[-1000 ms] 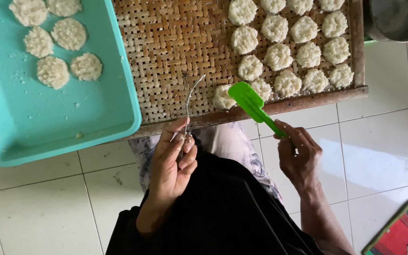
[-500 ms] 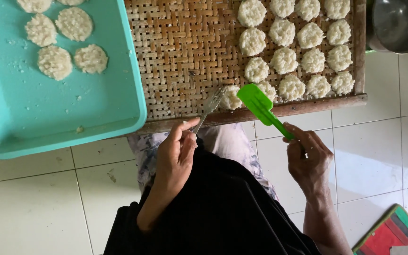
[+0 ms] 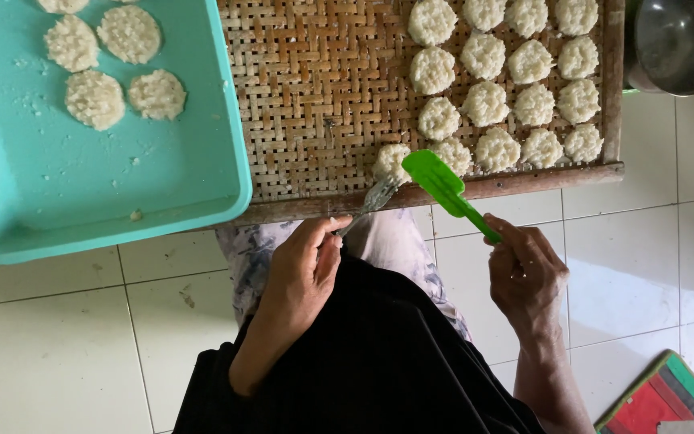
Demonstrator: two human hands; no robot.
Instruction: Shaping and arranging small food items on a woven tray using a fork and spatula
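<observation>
- At the near edge of a woven bamboo tray (image 3: 307, 104), a seated person works two tools around one pale rice patty (image 3: 389, 161), which lies at the end of the bottom row, just inside the tray's wooden rim.
- The left hand (image 3: 303, 273) is closed around the handle of a metal fork (image 3: 373, 198), whose tines point up at the patty's near side, apparently to steady or pry it.
- The right hand (image 3: 526, 273) grips the handle of a green spatula (image 3: 442, 186), its blade lying flat beside the same patty and over the rim, angled as if to slide beneath.
- The remaining patties (image 3: 516, 80) sit in close rows across the tray's right half, apart from one another; the open weave likely lets them dry.
- Four patties (image 3: 112, 72) lie at the far edge of a turquoise plastic tray (image 3: 82, 193) overlapping the bamboo tray's left side.
- A metal bowl (image 3: 676, 40) stands beyond the right rim, on the white tiled floor (image 3: 644, 257).
</observation>
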